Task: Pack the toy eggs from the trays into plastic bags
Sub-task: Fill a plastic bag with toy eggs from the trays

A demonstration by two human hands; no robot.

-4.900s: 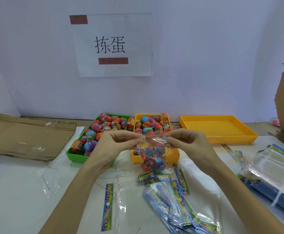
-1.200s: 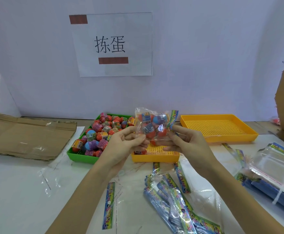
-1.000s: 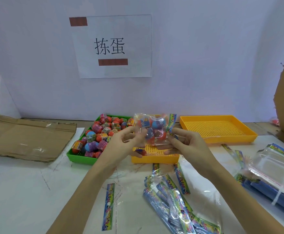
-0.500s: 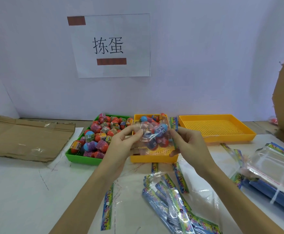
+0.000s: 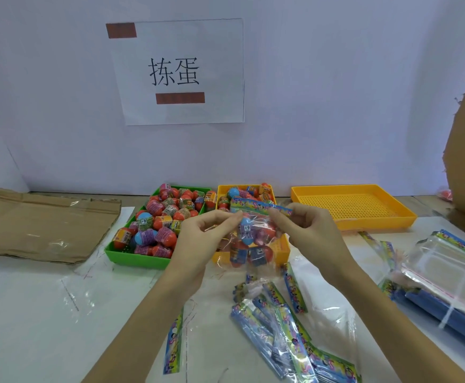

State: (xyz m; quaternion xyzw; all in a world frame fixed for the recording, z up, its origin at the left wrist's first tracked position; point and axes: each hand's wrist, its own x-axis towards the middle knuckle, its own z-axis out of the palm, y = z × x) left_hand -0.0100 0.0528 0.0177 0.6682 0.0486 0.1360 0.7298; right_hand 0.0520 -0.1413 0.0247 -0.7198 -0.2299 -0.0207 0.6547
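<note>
Left hand (image 5: 206,239) | we are pinching the filled bag (image 5: 253,239) at its printed header, above the small yellow tray (image 5: 282,254) | right hand (image 5: 308,233) pinching likewise | risk: flap misaligning, toy eggs (image 5: 246,234) spilling out

Two bare forearms, left hand (image 5: 198,239) and right hand (image 5: 312,233), sleeveless, ringless, short plain nails.

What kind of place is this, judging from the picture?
Probably a small packing workstation, not a home. Trays of toy eggs stand against a plain wall, a printed paper sign hangs above them, and a heap of empty plastic bags lies on the table.
</note>
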